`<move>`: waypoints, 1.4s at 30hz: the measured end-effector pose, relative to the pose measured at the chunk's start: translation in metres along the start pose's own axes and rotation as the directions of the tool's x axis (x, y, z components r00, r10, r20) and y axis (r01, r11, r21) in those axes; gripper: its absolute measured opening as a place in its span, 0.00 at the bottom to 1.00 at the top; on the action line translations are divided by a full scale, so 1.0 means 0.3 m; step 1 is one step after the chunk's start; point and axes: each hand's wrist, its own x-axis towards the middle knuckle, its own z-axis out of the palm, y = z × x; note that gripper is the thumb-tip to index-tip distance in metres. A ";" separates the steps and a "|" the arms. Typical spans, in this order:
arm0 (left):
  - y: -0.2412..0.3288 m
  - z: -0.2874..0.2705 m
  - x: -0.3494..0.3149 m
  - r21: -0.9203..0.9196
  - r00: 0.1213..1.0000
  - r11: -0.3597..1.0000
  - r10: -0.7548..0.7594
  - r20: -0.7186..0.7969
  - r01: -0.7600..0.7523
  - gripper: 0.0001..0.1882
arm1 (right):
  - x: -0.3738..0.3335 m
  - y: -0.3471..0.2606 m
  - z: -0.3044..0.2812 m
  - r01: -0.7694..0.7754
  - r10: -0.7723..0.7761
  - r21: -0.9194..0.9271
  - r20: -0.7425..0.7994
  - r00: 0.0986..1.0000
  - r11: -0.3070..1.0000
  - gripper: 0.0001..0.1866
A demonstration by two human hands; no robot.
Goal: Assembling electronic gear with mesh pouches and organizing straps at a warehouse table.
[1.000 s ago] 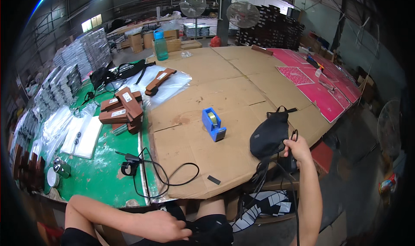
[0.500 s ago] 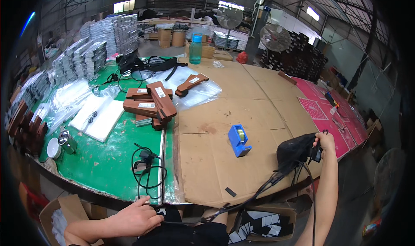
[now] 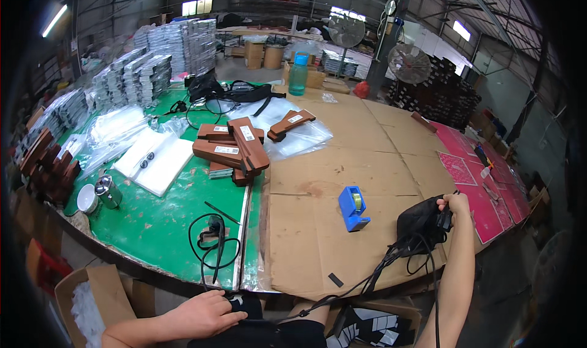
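Your right hand [image 3: 454,204] pinches the upper right edge of the black pouch [image 3: 413,218], which sits at the right of the frame on the cardboard sheet [image 3: 306,241]. Your left hand [image 3: 203,314], at lower centre-left, has its fingers bent beside the black cables [image 3: 391,254] trailing from the pouch; whether it grips one, you cannot tell from this view. Handling the pouch and its leads looks like the step in hand. Moving it further would call for a firm right pinch, slack in the leads and clearance from the blue tape dispenser [image 3: 353,210].
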 end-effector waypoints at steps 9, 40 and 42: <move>-0.024 0.026 -0.033 -0.034 0.998 0.999 -0.026 0.049 0.028 0.14 | -0.147 0.008 0.070 0.078 -0.053 -0.098 0.232 0.971 0.992 0.03; 0.018 -0.349 0.797 -0.116 0.926 0.923 0.374 0.055 -0.366 0.17 | -0.973 0.235 0.248 -0.575 -0.246 0.590 0.788 0.565 0.568 0.10; 0.021 -0.355 0.866 -0.174 0.920 0.906 0.367 -0.133 -0.387 0.17 | -0.900 0.187 0.408 -0.536 -0.211 0.662 0.711 0.671 0.524 0.12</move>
